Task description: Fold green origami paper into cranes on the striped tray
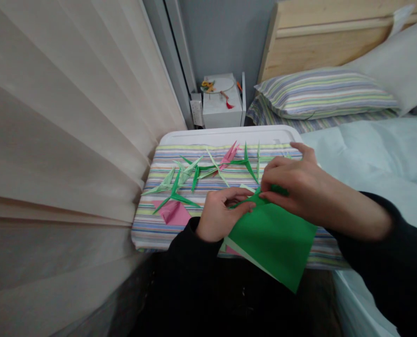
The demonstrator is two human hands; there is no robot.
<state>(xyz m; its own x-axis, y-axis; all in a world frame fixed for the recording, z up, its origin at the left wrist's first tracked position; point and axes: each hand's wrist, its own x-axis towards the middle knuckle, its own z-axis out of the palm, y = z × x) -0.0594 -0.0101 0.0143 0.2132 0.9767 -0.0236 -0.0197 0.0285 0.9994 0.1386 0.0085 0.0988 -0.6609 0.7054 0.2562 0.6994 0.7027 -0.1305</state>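
From my remote seat, I see the left hand (pixel 222 216) and right hand (pixel 296 187) both pinching the top of the green origami paper (pixel 273 243), whose lower corner hangs past the front edge of the striped cloth (pixel 159 164). A loose pinch could let the sheet slip and skew any crease, while a swinging right wrist could snag the nearby paper cranes (pixel 176 194). (Those fingers hide the paper's top edge, so I cannot read its folds.) A pink sheet (pixel 171 211) lies off to the left.

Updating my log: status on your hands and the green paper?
Left hand and right hand gripping green paper sheet. Right fingers pinching top corner. Origami figures beside, on striped cloth.
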